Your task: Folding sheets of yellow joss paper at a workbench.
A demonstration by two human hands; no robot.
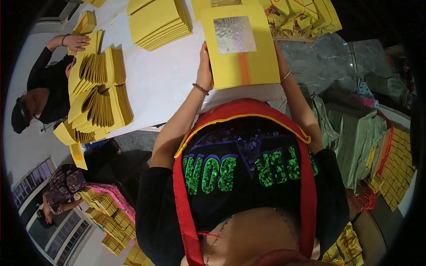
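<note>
A stack of yellow paper sheets (264, 66) is upheld at the table's near edge between my two hands. Its top sheet bears a silver foil square (235, 35) and an orange stripe below it. My left hand (204, 68) presses along the stack's left side, fingers mostly hidden by the paper. Against the right side lies my right hand (282, 64), largely covered by the stack too. Another yellow sheet with a foil patch (226, 2) shows just beyond.
Folded yellow paper bundles (117, 66) line the white table's (151, 88) left edge, where a co-worker's hand (76, 43) rests. A thick yellow stack (159, 24) lies farther back. Tied yellow bundles (301, 17) sit at far right. Green sacks (355, 137) stand on the right.
</note>
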